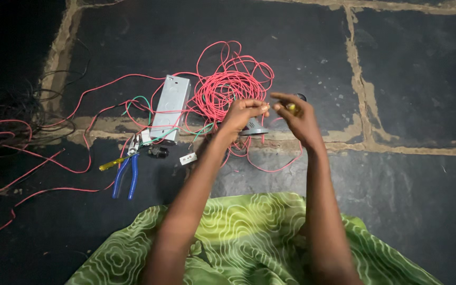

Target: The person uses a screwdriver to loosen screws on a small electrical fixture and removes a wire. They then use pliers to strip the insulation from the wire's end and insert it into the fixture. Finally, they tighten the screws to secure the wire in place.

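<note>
Dark stone-slab floor carries all parts. Red wire coil lies loose beyond hands, near grey metal box. Blue-handled pliers left of box, well apart from hands. Left hand pinches thin wire end above grey fitting. Right hand clenched on yellow-handled tool, tip toward pinch. Judgement: steady wire end, keep coil slack untangled, bring tool in square.
</note>
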